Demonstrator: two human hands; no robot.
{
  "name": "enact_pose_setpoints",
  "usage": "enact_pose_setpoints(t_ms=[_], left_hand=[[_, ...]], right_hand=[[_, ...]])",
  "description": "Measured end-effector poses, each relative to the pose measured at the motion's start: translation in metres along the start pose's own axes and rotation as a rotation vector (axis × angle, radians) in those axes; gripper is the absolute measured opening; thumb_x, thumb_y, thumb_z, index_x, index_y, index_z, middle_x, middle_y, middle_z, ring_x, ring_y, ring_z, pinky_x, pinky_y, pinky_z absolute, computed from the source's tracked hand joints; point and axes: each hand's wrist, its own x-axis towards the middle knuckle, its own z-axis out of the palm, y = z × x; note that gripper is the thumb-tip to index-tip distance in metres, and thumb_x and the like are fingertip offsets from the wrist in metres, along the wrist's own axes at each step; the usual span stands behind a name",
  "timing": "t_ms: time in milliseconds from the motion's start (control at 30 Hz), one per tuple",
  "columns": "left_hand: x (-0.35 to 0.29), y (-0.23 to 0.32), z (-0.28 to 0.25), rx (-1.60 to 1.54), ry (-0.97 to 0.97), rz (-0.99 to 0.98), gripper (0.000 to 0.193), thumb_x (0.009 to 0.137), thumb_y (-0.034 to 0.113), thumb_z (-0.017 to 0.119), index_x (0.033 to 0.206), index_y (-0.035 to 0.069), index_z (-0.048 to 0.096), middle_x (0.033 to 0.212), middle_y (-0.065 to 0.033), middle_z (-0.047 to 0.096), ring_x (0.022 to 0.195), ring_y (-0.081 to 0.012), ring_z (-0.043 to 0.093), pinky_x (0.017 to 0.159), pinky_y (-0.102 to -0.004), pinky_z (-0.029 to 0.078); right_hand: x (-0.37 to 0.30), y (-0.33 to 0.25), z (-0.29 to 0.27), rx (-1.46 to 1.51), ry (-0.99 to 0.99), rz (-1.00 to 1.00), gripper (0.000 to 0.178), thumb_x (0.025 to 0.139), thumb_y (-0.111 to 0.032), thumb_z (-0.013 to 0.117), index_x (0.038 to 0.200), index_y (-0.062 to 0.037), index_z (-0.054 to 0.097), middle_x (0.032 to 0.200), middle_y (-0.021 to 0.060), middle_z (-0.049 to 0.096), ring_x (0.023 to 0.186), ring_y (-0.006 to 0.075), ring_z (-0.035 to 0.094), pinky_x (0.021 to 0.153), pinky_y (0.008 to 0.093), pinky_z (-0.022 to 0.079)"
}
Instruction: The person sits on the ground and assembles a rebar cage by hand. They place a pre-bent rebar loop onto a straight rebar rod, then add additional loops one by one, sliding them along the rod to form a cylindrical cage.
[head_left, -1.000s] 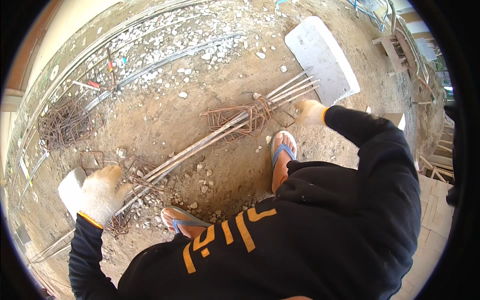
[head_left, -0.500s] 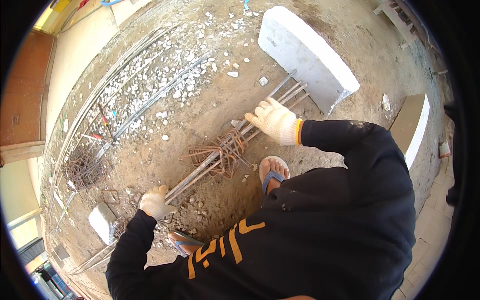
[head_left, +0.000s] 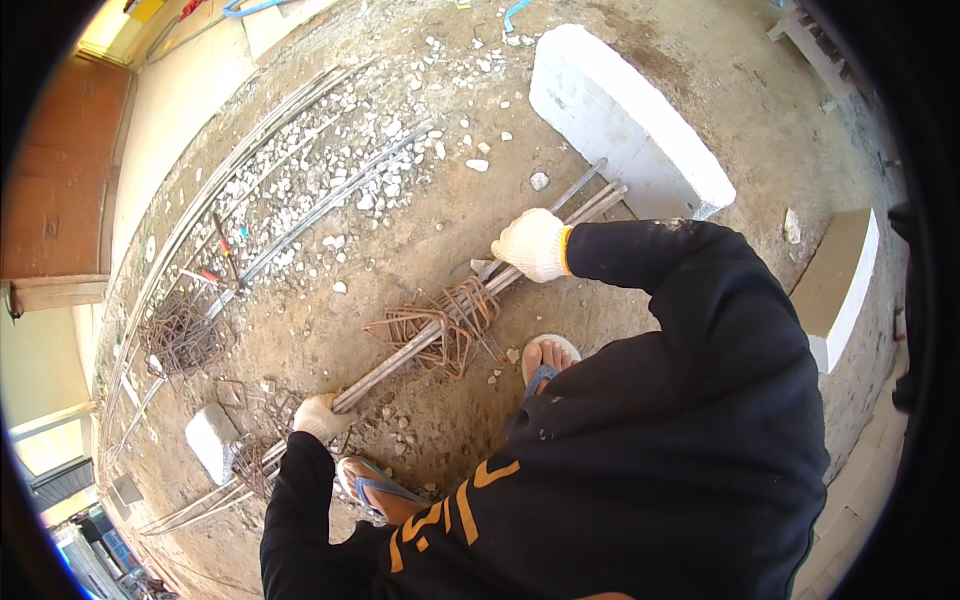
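Note:
Both of my hands wear cream knitted gloves. My right hand [head_left: 533,246] is closed around a bundle of long steel rods [head_left: 390,366], near their far right end. Lower on the left, my left hand [head_left: 318,417] grips the same rods, its fingers partly hidden by the glove's angle. Between my hands, a cluster of rusty bent-wire stirrups [head_left: 480,299] surrounds the rods. One separate grey bar [head_left: 583,180] runs under my right hand toward the white slab. My sandalled feet stand just behind the rods.
A big white slab [head_left: 640,125] stands at the far right, with a grey-faced block [head_left: 836,280] nearer. At left lie another stirrup pile [head_left: 183,338], a red-handled tool [head_left: 224,244], long rods [head_left: 222,165] and scattered white stones [head_left: 370,200]. A pale chunk [head_left: 211,444] sits beyond my left hand.
The rods have drawn closer together, and my right hand's fingers have closed more around them. My left arm has shifted right, and more rod now shows behind that hand. The whole view has shifted slightly.

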Motion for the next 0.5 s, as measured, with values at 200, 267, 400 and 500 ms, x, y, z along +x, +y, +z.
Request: enact_pose_setpoints(t_ms=[200, 267, 400, 500], left_hand=[[-0.03, 0.0, 0.0, 0.027, 0.083, -0.041, 0.046, 0.083, 0.056, 0.065, 0.088, 0.012, 0.075, 0.083, -0.0204, 0.071, 0.088, -0.0405, 0.069, 0.077, -0.0475, 0.056], [-0.052, -0.007, -0.006, 0.001, 0.115, -0.005, 0.045, 0.086, 0.053, 0.063, 0.085, 0.01, 0.075, 0.079, -0.0216, 0.069, 0.084, -0.0416, 0.069, 0.073, -0.048, 0.056], [-0.101, -0.015, -0.034, -0.122, 0.151, 0.022, 0.034, 0.084, 0.034, 0.073, 0.079, 0.001, 0.071, 0.065, -0.0144, 0.067, 0.066, -0.0249, 0.07, 0.064, -0.0378, 0.053], [-0.139, -0.012, -0.067, -0.121, 0.227, -0.069, 0.036, 0.082, 0.038, 0.075, 0.076, 0.003, 0.072, 0.065, -0.0173, 0.067, 0.068, -0.0327, 0.071, 0.061, -0.0404, 0.053]], right_hand=[[-0.035, -0.016, -0.056, 0.059, 0.067, -0.032, 0.018, 0.068, -0.018, 0.069, 0.083, -0.0079, 0.069, 0.074, 0.0156, 0.069, 0.073, 0.0375, 0.07, 0.062, 0.0475, 0.054], [-0.052, -0.027, -0.081, 0.043, 0.11, -0.042, 0.018, 0.068, -0.02, 0.069, 0.082, -0.008, 0.069, 0.073, 0.0153, 0.069, 0.07, 0.0373, 0.069, 0.061, 0.0474, 0.054], [-0.085, -0.046, -0.133, 0.02, 0.249, -0.04, 0.023, 0.067, -0.021, 0.07, 0.085, -0.0074, 0.067, 0.07, 0.0146, 0.067, 0.067, 0.0372, 0.068, 0.058, 0.0482, 0.053], [-0.098, -0.049, -0.168, -0.041, 0.536, -0.111, 0.03, 0.067, -0.023, 0.07, 0.091, -0.0067, 0.065, 0.068, 0.0144, 0.065, 0.066, 0.0371, 0.068, 0.057, 0.0491, 0.052]])
